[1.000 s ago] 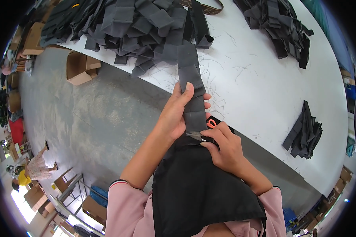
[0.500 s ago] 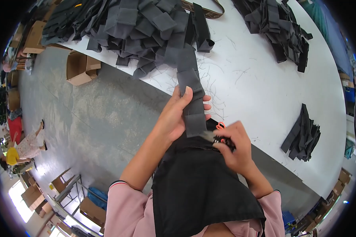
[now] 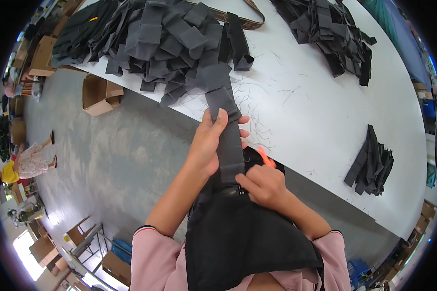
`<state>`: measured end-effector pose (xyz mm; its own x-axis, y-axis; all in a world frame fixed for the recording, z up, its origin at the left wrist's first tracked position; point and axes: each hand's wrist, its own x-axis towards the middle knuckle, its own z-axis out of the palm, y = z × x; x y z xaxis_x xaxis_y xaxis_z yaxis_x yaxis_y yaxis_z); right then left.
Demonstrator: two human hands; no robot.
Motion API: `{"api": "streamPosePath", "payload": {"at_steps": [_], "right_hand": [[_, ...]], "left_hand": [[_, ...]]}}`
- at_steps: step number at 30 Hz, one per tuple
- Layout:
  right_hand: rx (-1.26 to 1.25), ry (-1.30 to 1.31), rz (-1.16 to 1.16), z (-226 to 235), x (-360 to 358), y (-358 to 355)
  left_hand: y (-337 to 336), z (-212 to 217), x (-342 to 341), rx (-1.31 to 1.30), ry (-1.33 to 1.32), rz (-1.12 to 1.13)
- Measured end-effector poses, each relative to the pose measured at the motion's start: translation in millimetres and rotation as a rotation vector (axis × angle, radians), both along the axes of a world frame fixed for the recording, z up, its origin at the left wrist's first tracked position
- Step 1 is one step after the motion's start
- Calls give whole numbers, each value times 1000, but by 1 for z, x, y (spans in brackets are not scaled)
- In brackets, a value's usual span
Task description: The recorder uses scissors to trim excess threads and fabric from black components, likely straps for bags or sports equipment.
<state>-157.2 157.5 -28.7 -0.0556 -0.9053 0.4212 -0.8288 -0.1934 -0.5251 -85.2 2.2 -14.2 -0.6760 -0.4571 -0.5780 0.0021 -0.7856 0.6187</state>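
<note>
Centrally, the left hand (image 3: 210, 145) grasps a long dark grey fabric strip (image 3: 226, 131), thumb laid along its upper face and fingers wrapped beneath. The strip runs from the hands toward 12 o'clock, where its far end joins a large heap of grey strips (image 3: 165, 43) on the white table (image 3: 325, 121). At 4 o'clock from the left hand, the right hand (image 3: 264, 186) is clenched around a small orange-handled cutting tool (image 3: 265, 158), whose orange tip shows above the knuckles; the blades are hidden, so whether they touch the strip cannot be told. The right hand presses against the strip's near end. A black apron (image 3: 243, 237) lies below both hands, at 6 o'clock. A second heap of dark pieces (image 3: 330, 29) lies at 1 o'clock on the table, and a small stack of dark strips (image 3: 371, 162) at 3 o'clock, well apart from the hands. A brown webbing strap (image 3: 250, 19) curves at 12 o'clock. Cardboard boxes (image 3: 99, 94) stand on the grey floor (image 3: 116, 160) at 10 o'clock.
</note>
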Motion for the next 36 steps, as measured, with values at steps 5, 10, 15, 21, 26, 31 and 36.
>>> {"api": "streamPosePath", "payload": {"at_steps": [5,10,15,21,26,31,36], "right_hand": [[116,-99,-42,8,5,9],[218,-623,-341,31,-9,11],[156,-266,-408,15,-17,11],[87,-335,-381,15,-17,11],[76,-349,-384,15,-16,8],[104,-176,-379,22,-13,11],[91,29,-360,34,-10,8]], "left_hand": [[3,8,-4,-56,-16,28],[5,1,1,-104,-57,22],[6,4,-1,-94,-76,18],[7,3,-1,-91,-88,16],[10,2,-1,-51,-62,-24],[13,-1,-1,-105,-47,-38],[16,0,-1,-129,-77,-60]]}}
